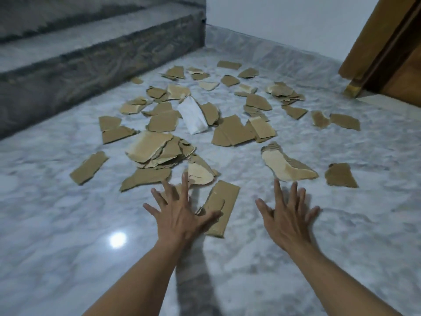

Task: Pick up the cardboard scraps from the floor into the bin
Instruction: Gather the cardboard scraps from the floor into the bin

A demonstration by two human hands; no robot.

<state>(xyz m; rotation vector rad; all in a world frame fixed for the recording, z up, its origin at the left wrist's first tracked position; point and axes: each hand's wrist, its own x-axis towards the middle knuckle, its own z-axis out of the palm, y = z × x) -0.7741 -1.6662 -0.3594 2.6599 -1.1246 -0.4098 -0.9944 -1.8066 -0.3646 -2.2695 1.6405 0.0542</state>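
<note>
Item: scraps (pixel 234 132). Torn brown cardboard, many pieces, scattered over the marble floor (pixel 68 224) ahead of both hands; some overlap in small heaps, others lie singly. One white piece (pixel 192 115) lies among them near the middle.

Left hand (pixel 180 215): palm down, fingers straight and spread wide, holding nothing. Its thumb overlaps the near end of a long strip (pixel 224 197); its fingertips reach the edge of the nearest heap. Contact with either cannot be told.

Right hand (pixel 288 222): palm down, fingers spread wide, holding nothing, over bare floor. A pale scrap (pixel 287 166) lies just beyond its fingertips, apart from them.

Surroundings: grey steps (pixel 91 53) at left, white wall (pixel 273 19) at back, brown door (pixel 387 42) at right.

Obscured:
- The left hand covers part of the strip and of a scrap beneath its fingers.
- Lower pieces in the heaps are mostly covered.
- The farthest scraps are soft and their edges hard to make out.
- The door and steps are cut off by the frame.
- Both forearms run off the bottom edge.
- A glare spot (pixel 117 239) whitens the floor near the left wrist.
</note>
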